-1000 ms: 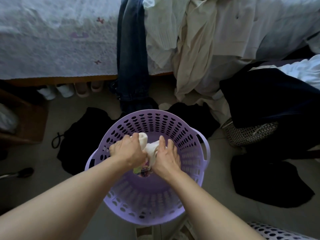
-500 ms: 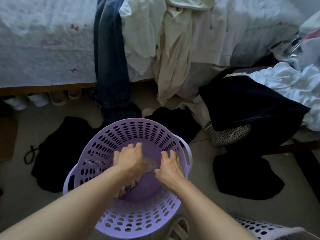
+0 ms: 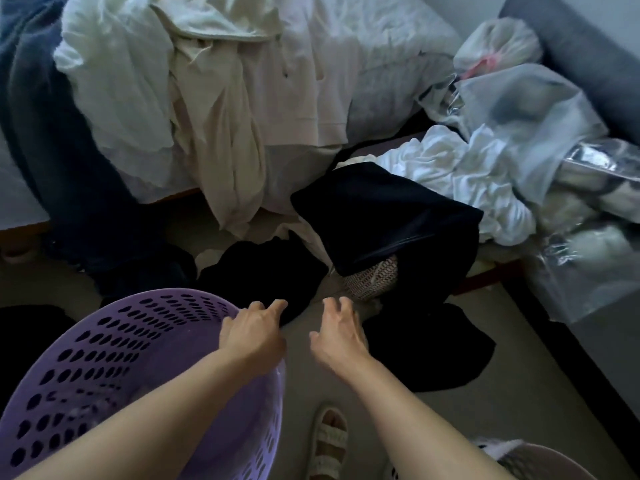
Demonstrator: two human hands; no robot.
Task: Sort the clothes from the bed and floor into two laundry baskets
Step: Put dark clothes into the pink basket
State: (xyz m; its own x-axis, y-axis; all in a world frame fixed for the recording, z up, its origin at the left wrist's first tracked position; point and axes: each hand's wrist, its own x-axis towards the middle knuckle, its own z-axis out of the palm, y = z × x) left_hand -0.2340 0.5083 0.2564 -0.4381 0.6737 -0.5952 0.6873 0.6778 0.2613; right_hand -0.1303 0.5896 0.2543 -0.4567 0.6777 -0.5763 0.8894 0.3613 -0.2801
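Reaching forward empty, left hand [image 3: 254, 332] and right hand [image 3: 337, 332] hover with loosely spread fingers above black clothes [image 3: 263, 268] on the floor, right of the purple laundry basket [image 3: 114, 348].

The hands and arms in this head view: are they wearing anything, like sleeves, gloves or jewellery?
Nothing shows on them. The left hand and the right hand are bare, with no gloves and no rings visible on the fingers. Both forearms are uncovered right to the picture's bottom edge: no sleeves, watch or bracelet in sight. The only thing worn in view is a pale strapped sandal on one foot.
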